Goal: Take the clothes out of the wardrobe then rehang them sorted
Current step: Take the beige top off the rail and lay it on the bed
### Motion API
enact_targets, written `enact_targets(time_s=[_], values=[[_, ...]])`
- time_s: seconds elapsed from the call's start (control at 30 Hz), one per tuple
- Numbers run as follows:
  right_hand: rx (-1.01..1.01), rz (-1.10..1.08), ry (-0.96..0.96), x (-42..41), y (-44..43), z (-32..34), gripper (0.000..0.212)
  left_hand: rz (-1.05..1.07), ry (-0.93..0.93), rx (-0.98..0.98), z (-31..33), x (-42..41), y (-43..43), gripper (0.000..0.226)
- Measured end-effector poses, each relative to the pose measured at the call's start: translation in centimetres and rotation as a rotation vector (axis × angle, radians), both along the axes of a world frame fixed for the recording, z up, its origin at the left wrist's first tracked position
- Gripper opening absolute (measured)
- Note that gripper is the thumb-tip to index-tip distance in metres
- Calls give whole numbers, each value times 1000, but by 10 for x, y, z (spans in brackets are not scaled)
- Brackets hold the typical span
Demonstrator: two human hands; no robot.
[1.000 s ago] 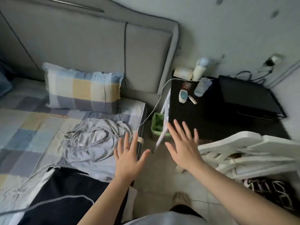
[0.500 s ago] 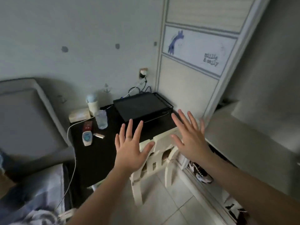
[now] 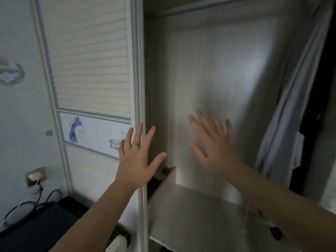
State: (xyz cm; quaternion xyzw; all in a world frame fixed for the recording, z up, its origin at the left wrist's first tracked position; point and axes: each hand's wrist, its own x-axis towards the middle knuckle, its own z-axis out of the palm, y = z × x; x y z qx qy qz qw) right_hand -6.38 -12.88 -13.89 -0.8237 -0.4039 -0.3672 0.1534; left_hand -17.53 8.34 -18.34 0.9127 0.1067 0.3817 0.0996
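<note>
Both hands are spread flat and hold nothing, the left hand (image 3: 136, 160) before the door frame and the right hand (image 3: 216, 150) raised inside the open wardrobe (image 3: 218, 70). The only clothing in view, a pale garment (image 3: 280, 135), hangs top to bottom at the bay's right edge, to the right of both hands and nearer the right one. Below them, a shelf (image 3: 190, 211) carries something dark and blurred at its left end.
</note>
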Motion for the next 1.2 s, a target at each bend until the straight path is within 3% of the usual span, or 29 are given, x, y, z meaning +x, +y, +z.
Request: enact_targets(time_s=[0.33, 0.63, 0.93, 1.2], values=[[32, -352, -290, 66, -91, 155, 65, -278, -204, 200, 158, 181, -62, 80], [-65, -663, -415, 103, -122, 237, 64, -579, -328, 309, 256, 304, -115, 80], [-81, -989, -296, 147, -121, 309, 55, -862, -113, 114, 308, 406, -147, 72], [-21, -1181, 66, 183, -101, 343, 52, -1039, 10, 101, 322, 455, -183, 80]])
